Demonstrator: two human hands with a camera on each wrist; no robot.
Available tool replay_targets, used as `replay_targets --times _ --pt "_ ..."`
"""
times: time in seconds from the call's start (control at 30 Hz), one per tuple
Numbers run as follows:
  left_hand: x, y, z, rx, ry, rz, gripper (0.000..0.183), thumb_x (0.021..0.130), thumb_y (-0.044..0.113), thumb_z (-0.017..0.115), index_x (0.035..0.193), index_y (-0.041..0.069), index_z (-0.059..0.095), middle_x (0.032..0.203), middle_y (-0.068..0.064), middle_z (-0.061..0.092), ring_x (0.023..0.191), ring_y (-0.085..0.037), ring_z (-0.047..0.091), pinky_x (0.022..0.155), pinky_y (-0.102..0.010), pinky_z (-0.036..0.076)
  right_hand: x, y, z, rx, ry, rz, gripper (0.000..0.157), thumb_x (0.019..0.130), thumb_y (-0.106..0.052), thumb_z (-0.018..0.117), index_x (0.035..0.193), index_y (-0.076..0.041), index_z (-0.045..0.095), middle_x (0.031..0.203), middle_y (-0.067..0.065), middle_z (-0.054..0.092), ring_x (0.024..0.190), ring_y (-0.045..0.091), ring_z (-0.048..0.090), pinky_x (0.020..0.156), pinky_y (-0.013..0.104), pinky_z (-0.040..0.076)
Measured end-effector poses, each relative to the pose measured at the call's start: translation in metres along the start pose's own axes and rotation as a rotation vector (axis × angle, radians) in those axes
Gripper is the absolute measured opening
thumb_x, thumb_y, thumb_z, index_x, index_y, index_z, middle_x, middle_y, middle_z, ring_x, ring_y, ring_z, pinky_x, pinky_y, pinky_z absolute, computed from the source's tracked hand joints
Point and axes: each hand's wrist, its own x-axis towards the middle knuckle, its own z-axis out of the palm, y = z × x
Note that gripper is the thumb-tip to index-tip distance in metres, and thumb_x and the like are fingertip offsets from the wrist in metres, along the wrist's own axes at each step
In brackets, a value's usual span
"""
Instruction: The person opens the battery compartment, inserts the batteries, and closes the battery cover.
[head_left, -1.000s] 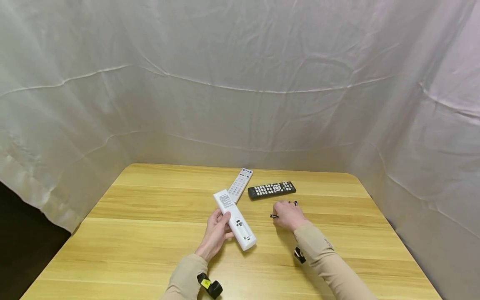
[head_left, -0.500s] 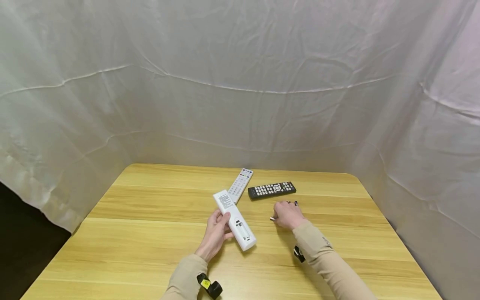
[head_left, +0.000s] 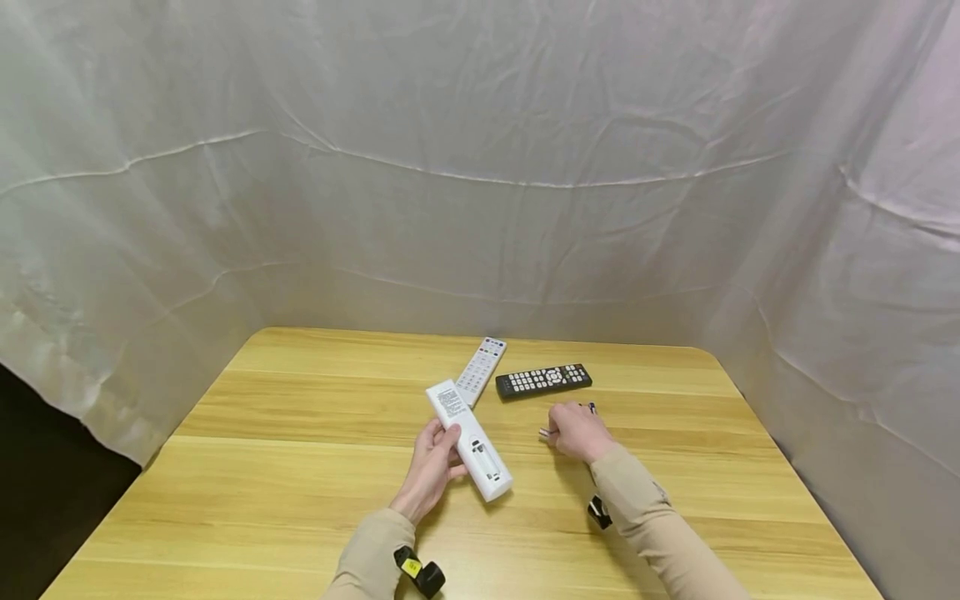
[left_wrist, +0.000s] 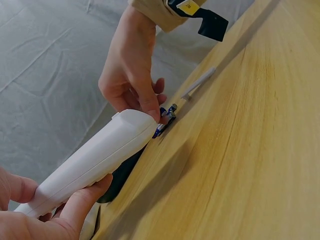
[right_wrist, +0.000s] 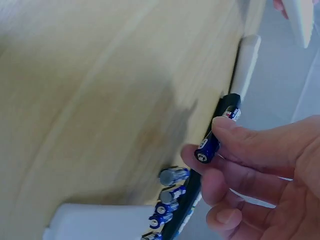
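My left hand grips a white remote control turned back side up, with its battery compartment uncovered and no battery visible inside. To its right, my right hand is low over the table. Between its thumb and fingers it pinches a dark blue battery, clearest in the right wrist view. Several more blue batteries lie in a row on the table close to that hand, largely hidden behind it in the head view. A flat white piece, perhaps the battery cover, lies on the table nearby.
A black remote control lies buttons up behind my right hand. Another white remote control lies further back, partly covered from view by the held one. Pale cloth hangs behind and beside the wooden table.
The battery in my right fingers has turned, its visible end going from dark to pale. My right hand has shifted only slightly. My left hand and its remote control have stayed put.
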Motion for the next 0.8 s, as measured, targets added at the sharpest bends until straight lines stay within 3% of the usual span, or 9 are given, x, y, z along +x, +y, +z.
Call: replay_targets --times 0.17,0.33,0.47,0.6,0.7,0.8 --pt "0.0000 0.0005 0.0006 0.002 0.001 0.001 0.043 0.109 0.015 0.036 0.146 -0.006 0.030 0.138 -0.032 0.051 0.098 -0.018 0.069 0.075 -0.031 0.064 -0.0030 -0.0034 -0.0043 0.042 0.028 -0.007 0.015 0.075 0.007 0.068 0.075 -0.008 0.066 0.078 0.005 0.068 0.075 0.020 0.060 0.075 0.043 0.057" --pt "0.0004 0.0007 0.0006 0.001 0.003 0.000 0.043 0.109 0.015 0.036 0.146 -0.006 0.031 0.137 -0.031 0.052 0.097 -0.018 0.069 0.075 -0.031 0.064 -0.0026 -0.0070 -0.0067 0.096 0.025 0.008 0.009 0.086 0.000 0.070 0.093 -0.006 0.070 0.084 0.006 0.071 0.075 0.017 0.062 0.072 0.037 0.058" --pt "0.0007 0.0006 0.0004 -0.004 0.002 -0.001 0.042 0.109 0.014 0.036 0.146 -0.006 0.031 0.136 -0.031 0.053 0.096 -0.018 0.070 0.075 -0.032 0.064 -0.0016 -0.0076 -0.0067 0.138 0.039 -0.009 0.019 0.092 -0.002 0.064 0.110 -0.005 0.071 0.081 0.007 0.070 0.063 0.012 0.053 0.060 0.028 0.048" --pt "0.0003 0.0004 0.0004 -0.003 0.000 -0.001 0.043 0.109 0.015 0.036 0.146 -0.006 0.030 0.138 -0.032 0.051 0.098 -0.018 0.070 0.077 -0.033 0.064 -0.0011 -0.0061 -0.0051 0.169 0.074 -0.045 0.022 0.094 -0.001 0.058 0.110 -0.004 0.072 0.084 0.008 0.070 0.058 0.011 0.044 0.055 0.023 0.038" --pt "0.0003 0.0001 0.0003 0.000 0.000 0.000 0.043 0.109 0.015 0.036 0.146 -0.006 0.030 0.138 -0.033 0.051 0.098 -0.019 0.069 0.077 -0.033 0.064 -0.0016 -0.0054 -0.0056 0.254 0.069 -0.022 0.019 0.097 -0.005 0.057 0.108 -0.002 0.073 0.086 0.011 0.072 0.061 0.010 0.048 0.056 0.022 0.040" --pt "0.0005 0.0003 0.0004 -0.002 0.002 -0.002 0.043 0.109 0.015 0.036 0.146 -0.006 0.030 0.138 -0.032 0.051 0.098 -0.018 0.069 0.077 -0.033 0.064 -0.0024 -0.0053 -0.0081 0.398 0.029 0.045 0.022 0.100 -0.010 0.058 0.111 0.003 0.072 0.088 0.017 0.074 0.063 0.017 0.061 0.057 0.023 0.048"
